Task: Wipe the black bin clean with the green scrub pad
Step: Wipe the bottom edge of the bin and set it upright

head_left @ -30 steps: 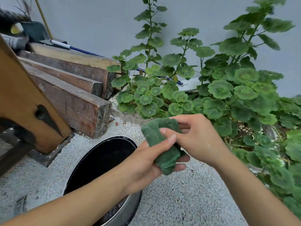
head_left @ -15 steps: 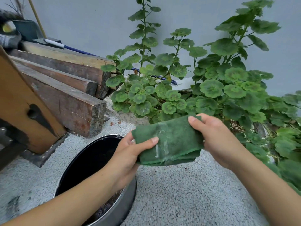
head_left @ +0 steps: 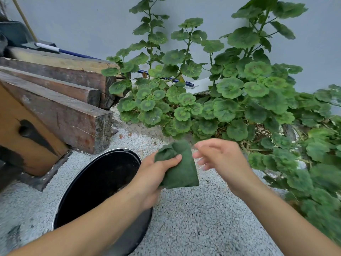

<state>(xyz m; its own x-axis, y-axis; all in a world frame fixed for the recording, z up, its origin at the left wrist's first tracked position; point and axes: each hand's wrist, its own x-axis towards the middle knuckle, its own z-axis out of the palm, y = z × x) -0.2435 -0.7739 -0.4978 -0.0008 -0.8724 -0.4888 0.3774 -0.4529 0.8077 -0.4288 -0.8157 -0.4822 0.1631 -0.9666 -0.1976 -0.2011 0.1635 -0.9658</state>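
We hold the pad [head_left: 180,169] bunched in the left hand [head_left: 153,174], above the bin [head_left: 96,183] rim; the right hand [head_left: 219,163] hangs open just beside it. The pad looks light, soft and foldable: we judge a full-palm grip best.

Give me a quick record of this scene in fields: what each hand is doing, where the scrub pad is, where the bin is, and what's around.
left hand: grips the green scrub pad, thumb across it
right hand: open, fingers spread, beside the pad; contact unclear
pad: folded, held in the air, not touching the bin
black bin: upright on gravel ground, below the left forearm
wiping: not yet begun
surroundings: stacked wooden beams behind the bin, geranium plants along the wall
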